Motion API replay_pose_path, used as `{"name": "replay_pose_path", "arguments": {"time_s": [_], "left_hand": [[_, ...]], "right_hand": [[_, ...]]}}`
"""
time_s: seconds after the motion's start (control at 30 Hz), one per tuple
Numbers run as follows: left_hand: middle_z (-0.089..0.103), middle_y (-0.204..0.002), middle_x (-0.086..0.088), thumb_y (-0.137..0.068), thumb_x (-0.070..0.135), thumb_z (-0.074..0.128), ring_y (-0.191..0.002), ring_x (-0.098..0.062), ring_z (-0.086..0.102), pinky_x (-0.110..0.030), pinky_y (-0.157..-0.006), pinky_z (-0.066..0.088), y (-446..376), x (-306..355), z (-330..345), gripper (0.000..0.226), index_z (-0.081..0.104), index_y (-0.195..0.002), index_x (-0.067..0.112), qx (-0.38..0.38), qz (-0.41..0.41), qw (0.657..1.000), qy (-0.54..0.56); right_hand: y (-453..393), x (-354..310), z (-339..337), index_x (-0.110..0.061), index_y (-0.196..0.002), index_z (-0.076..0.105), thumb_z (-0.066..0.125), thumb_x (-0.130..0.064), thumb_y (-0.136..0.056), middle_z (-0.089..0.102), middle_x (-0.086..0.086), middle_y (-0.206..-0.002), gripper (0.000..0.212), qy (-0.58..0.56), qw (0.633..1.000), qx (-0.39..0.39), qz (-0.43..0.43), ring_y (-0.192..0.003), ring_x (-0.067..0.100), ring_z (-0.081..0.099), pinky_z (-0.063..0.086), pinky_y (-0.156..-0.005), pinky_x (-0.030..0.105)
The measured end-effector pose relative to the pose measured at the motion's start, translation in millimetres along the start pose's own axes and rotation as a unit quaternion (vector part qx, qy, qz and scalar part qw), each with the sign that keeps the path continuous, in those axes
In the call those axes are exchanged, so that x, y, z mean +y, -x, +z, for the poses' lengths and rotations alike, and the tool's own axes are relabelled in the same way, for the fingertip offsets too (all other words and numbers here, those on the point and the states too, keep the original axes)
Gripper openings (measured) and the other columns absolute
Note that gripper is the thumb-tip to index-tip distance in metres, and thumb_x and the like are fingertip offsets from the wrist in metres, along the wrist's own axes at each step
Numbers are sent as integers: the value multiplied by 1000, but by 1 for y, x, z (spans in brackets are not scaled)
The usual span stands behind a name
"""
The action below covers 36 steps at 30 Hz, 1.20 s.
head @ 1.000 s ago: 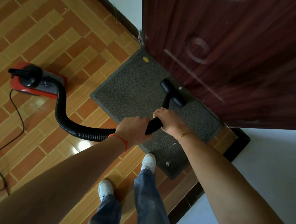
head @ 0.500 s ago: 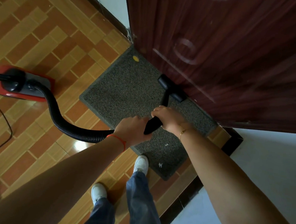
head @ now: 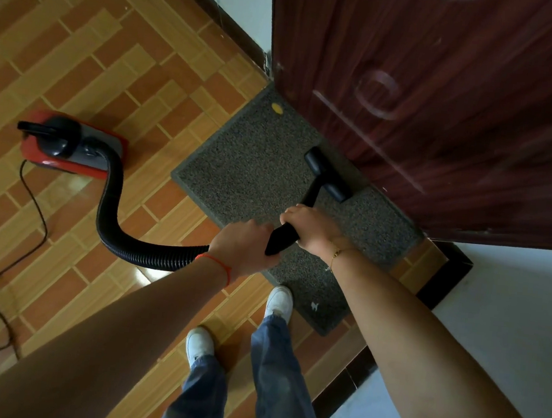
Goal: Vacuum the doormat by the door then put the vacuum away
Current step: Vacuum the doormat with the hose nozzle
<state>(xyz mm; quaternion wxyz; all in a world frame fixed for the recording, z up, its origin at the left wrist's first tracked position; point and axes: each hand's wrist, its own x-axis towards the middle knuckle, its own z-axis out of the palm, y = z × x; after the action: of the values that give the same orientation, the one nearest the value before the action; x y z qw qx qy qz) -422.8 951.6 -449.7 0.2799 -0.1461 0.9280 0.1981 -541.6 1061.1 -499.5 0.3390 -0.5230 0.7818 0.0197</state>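
A grey speckled doormat (head: 254,169) lies on the tiled floor against a dark red door (head: 448,90). The black vacuum nozzle (head: 328,174) rests on the mat's far edge, close to the door. Its black wand (head: 283,238) runs back to my hands. My right hand (head: 313,229) grips the wand's upper part, and my left hand (head: 242,244) holds it lower, where the ribbed black hose (head: 114,227) joins. The hose curves left to the red and black vacuum body (head: 68,145) on the floor. A small yellow spot (head: 277,108) sits near the mat's far corner.
The vacuum's power cord (head: 24,252) trails over the tiles at left. A white wall (head: 510,315) with a dark skirting board (head: 443,275) stands at right. My white shoes (head: 279,301) are at the mat's near edge. A white scrap (head: 314,306) lies on the mat.
The view has shifted a little; the nozzle stays on the mat's far edge by the door, and both hands keep their hold on the wand.
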Motion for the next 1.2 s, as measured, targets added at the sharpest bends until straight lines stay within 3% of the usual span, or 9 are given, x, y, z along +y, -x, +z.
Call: {"name": "replay_pose_path", "arguments": {"time_s": [0.4, 0.87, 1.2], "left_hand": [[48, -67, 4, -87, 43, 52, -59, -18, 52, -25, -46, 33, 90, -69, 31, 29, 56, -104, 19, -15, -10, 1000, -21], [50, -65, 5, -87, 44, 51, -54, -14, 49, -26, -48, 36, 189, -154, 61, 31, 56, -104, 19, -22, -14, 999, -45], [49, -64, 6, -88, 46, 49, -54, -13, 50, -27, -51, 44, 205, -162, 71, 33, 54, -105, 19, -29, -16, 997, -65]], "right_hand": [[0, -113, 40, -14, -100, 58, 53, 5, -86, 59, 3, -111, 24, -6, 1000, -11, -1, -109, 24, 59, 53, -84, 43], [-3, -238, 78, -14, -109, 60, 55, 4, -87, 60, 2, -113, 29, -6, 1000, -3, -26, -105, 23, 62, 51, -79, 35], [-1, -254, 92, -14, -112, 59, 60, 4, -85, 59, 1, -114, 32, -7, 999, -2, -33, -107, 23, 61, 55, -83, 38]]}}
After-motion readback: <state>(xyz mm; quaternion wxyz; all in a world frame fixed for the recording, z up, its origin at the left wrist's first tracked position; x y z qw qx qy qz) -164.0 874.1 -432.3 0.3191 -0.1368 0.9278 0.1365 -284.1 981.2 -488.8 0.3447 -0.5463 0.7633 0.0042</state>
